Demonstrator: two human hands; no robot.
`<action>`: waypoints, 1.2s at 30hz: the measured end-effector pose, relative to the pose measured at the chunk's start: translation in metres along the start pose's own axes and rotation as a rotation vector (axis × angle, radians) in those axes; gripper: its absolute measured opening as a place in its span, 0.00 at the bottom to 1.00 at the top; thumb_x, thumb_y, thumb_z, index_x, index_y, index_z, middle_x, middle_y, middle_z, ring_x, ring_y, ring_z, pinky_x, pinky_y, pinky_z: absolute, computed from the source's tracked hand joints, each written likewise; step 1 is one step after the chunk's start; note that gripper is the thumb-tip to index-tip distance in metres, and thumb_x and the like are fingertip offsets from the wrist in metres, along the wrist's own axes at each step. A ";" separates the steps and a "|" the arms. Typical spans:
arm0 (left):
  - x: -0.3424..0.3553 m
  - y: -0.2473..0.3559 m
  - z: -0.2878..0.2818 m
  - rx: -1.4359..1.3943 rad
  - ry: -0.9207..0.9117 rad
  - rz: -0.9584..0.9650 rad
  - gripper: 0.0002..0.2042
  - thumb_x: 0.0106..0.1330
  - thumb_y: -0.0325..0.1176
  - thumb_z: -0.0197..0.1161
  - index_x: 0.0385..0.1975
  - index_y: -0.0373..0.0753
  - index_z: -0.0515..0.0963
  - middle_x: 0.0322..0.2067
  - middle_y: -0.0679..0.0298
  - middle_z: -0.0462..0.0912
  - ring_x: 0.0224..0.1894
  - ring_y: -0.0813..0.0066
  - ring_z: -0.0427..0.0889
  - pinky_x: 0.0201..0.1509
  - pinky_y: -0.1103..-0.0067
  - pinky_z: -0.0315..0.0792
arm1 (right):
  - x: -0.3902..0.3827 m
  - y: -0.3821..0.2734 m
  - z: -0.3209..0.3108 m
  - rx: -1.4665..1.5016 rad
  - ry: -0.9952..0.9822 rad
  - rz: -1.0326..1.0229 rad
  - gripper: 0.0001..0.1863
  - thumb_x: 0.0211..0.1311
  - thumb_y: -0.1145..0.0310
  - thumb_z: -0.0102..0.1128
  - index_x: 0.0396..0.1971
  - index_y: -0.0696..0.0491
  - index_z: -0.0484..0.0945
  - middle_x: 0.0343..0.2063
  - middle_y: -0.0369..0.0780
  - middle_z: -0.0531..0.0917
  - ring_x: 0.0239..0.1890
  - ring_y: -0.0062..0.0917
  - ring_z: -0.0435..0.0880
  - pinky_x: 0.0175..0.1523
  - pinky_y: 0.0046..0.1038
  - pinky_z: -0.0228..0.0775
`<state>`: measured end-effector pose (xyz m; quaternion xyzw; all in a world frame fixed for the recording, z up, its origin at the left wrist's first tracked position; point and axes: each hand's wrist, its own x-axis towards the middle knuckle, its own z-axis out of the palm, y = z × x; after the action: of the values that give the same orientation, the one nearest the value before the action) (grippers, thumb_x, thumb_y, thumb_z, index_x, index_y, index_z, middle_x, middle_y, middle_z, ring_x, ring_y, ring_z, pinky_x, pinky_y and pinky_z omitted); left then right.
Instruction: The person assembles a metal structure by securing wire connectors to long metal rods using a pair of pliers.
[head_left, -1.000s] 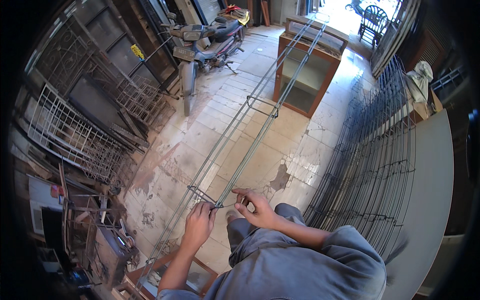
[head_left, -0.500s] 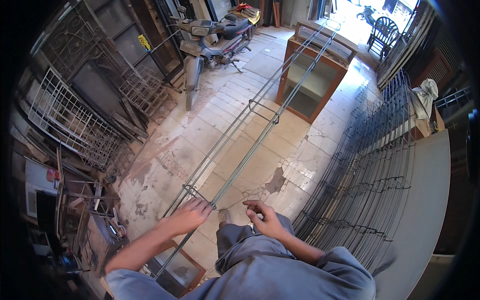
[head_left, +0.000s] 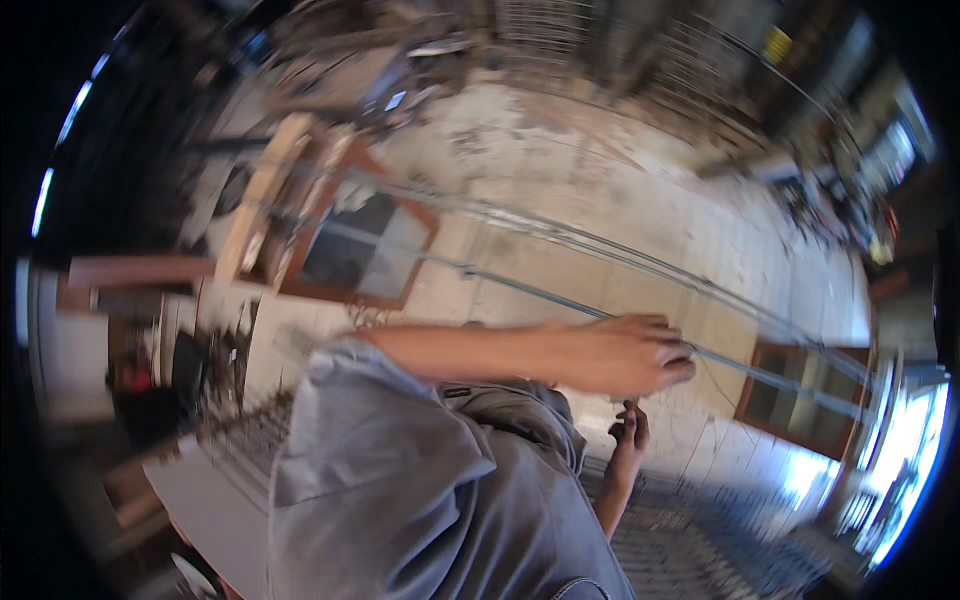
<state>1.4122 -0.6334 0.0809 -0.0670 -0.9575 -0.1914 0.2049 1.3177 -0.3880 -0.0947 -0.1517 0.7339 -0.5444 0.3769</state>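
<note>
A long frame of thin steel rods (head_left: 560, 236) crosses the view from left to right, with cross-ties joining its bars. My left hand (head_left: 625, 355) reaches over its near rod, fingers curled and closed. Whether they grip the rod or a thin wire is hidden by the back of the hand. Just below it, nearer my body, is my right hand (head_left: 632, 432). Its fingers are bent together around something small and dark that blur keeps from being named. It appears apart from the rods.
A wood-framed glass cabinet (head_left: 430, 225) supports the frame's left part; another cabinet (head_left: 745, 400) lies under its right part. More rod frames (head_left: 690, 540) are stacked at the lower right. A motorcycle (head_left: 835, 205) stands far right, beyond the tiled floor (head_left: 640, 200).
My view has swung sharply left, so the rod frame now runs across the picture, smeared by motion. The left arm now stretches rightward. The thin wire between my hands no longer shows clearly.
</note>
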 end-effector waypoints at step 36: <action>-0.617 -0.170 -0.055 -0.623 1.755 -1.579 0.27 0.68 0.57 0.55 0.55 0.42 0.72 0.40 0.66 0.79 0.35 0.80 0.74 0.36 0.78 0.67 | -0.115 0.018 0.315 -0.482 -0.405 -0.207 0.16 0.64 0.63 0.60 0.47 0.56 0.77 0.45 0.52 0.78 0.40 0.42 0.81 0.46 0.34 0.73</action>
<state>1.9570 -0.8417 -0.1878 0.6387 -0.1848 -0.4649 0.5846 1.6241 -0.5243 -0.1052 -0.4155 0.7322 -0.3495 0.4111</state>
